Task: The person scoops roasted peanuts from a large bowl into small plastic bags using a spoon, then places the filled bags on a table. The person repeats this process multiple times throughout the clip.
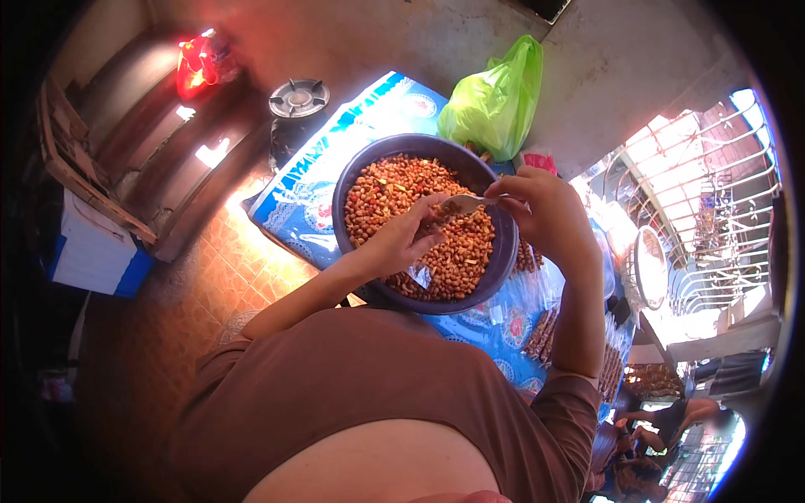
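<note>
A dark purple plastic basin full of peanuts, mixed with yellowish and red bits, stands on the table in front of me. Above the peanuts, my left hand pinches a small clear plastic bag; my fingers hide most of it, and how full it is cannot be seen. My right hand comes in over the basin's right rim and grips a spoon by its handle. The spoon's bowl reaches the fingertips of my left hand, at the bag.
A blue flowered tablecloth covers the table. Filled peanut packets lie at the right. Behind the basin stands a green plastic bag. A gas burner is beyond the table, near steps. People are at the far lower right.
</note>
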### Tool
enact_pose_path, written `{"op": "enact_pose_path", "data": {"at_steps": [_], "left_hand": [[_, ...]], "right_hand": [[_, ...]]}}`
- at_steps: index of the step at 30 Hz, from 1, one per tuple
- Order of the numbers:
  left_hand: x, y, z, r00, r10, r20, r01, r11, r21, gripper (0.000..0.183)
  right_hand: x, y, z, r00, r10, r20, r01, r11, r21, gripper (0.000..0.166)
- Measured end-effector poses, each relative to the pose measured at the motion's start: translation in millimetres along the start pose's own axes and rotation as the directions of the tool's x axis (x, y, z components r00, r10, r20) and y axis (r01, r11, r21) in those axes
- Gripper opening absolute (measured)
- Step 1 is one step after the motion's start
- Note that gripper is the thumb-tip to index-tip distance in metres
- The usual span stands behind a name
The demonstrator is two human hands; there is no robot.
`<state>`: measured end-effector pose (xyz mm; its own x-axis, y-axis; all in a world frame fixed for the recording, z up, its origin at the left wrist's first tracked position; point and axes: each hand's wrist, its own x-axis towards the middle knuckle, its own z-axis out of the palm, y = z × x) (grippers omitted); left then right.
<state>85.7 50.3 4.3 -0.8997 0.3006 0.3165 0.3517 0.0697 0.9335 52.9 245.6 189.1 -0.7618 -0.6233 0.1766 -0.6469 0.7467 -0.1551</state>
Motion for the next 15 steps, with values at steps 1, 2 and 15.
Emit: {"op": "enact_pose_path", "data": {"at_steps": [1, 2, 15], "left_hand": [[1, 0, -1, 1.0, 0.009, -0.005, -0.009, 1.0, -0.01, 0.053], [3, 0, -2, 0.999, 0.038, -0.014, -0.038, 0.999, -0.02, 0.052], [-3, 10, -5, 0.989, 0.128, -0.079, -0.14, 0.976, -0.164, 0.049]], "right_hand": [[0, -4, -2, 1.0, -0.012, -0.019, 0.011, 0.999, -0.04, 0.011], [0, -8, -2, 0.998, -0.036, -0.056, 0.032, 0.997, -0.069, 0.011], [-41, -12, -2, 0.955, 0.061, -0.291, -0.085, 0.994, -0.069, 0.017]]}}
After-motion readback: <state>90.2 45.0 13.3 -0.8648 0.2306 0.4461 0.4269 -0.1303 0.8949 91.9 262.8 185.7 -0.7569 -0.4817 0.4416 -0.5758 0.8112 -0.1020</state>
